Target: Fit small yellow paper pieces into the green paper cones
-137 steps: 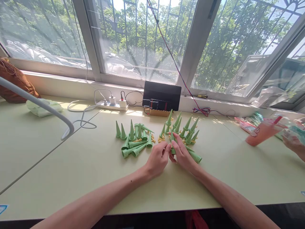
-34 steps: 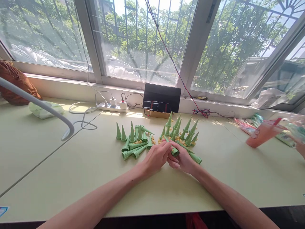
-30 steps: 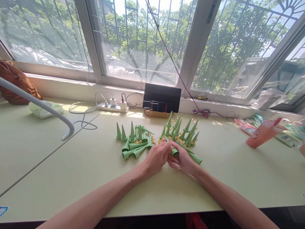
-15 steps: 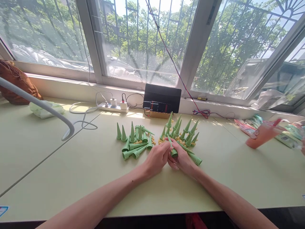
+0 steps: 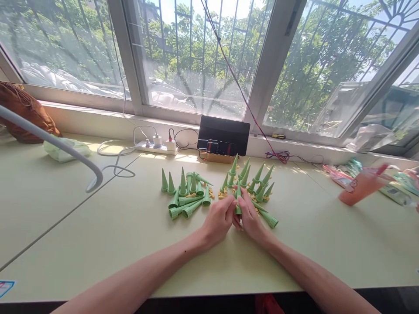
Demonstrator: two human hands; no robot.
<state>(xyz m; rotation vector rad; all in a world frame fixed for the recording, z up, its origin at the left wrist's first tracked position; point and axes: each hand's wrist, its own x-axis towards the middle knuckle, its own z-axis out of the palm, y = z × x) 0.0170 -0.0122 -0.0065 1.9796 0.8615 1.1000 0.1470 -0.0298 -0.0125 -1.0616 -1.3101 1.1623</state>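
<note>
My right hand (image 5: 250, 218) is wrapped round a green plastic watering spike (image 5: 238, 198), which points up and away from me. Pressed against its near side is my left hand (image 5: 219, 218), with fingers closed in a pinch; what they hold, if anything, is hidden. Behind both hands, several green spikes with ribbed collars (image 5: 256, 174) stand upright among small yellow pieces (image 5: 221, 195). One more green spike (image 5: 270, 219) lies beside my right wrist. To the left is another group of spikes (image 5: 182, 183), some standing and some lying down.
A black tablet (image 5: 224, 131) leans at the back with a phone (image 5: 221, 147) before it. Left of these sits a power strip (image 5: 157, 149) with cables. A tilted cup of red drink (image 5: 362, 187) is at the right. A grey curved tube (image 5: 65, 148) crosses the left side.
The spike in my right hand has turned more upright, and its open collar end no longer faces me. My right thumb has shifted onto its side. My left hand stays close against it.
</note>
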